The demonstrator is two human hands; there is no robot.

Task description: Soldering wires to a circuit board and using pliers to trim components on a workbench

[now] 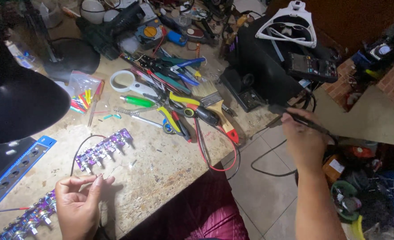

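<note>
Two hands work apart: the left hand (79, 202) pinches a thin silvery wire (110, 171) just over the speckled stone worktop (161, 164), near the purple knob-lined circuit board (104, 149). The right hand (304, 140) grips a black soldering iron (294, 116) beyond the edge; bringing its tip in slowly with the wire steady seems wise

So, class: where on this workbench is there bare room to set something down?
Bare worktop lies between the purple circuit board, the red wire loop and the near edge. The back is crowded: pliers, paintbrush, magnifier.
</note>
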